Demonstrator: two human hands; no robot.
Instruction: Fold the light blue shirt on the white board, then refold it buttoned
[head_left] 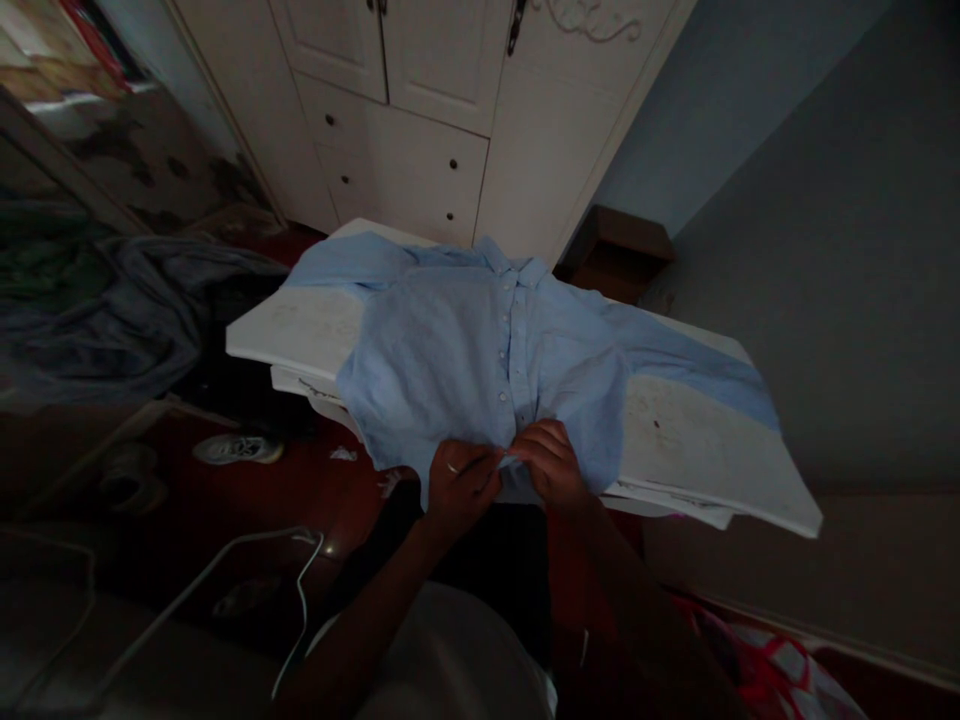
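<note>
The person's pale cloth top (450, 650) is nearest. Beyond it, a light-blue, long-sleeved, button-front cloth shirt (442, 350) lies spread on the long white desk (697, 440), its collar (517, 268) at the far edge. The left hand (461, 480) and right hand (551, 465), fingertips closed, pinch the shirt's lower front by the near edge.

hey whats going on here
A person has a light blue shirt spread on a white table, sleeves out to either side and collar away from them. The left hand and right hand meet at the front near the hem, fingertips pinching the fabric; the exact spot is too dim to make out.
</note>
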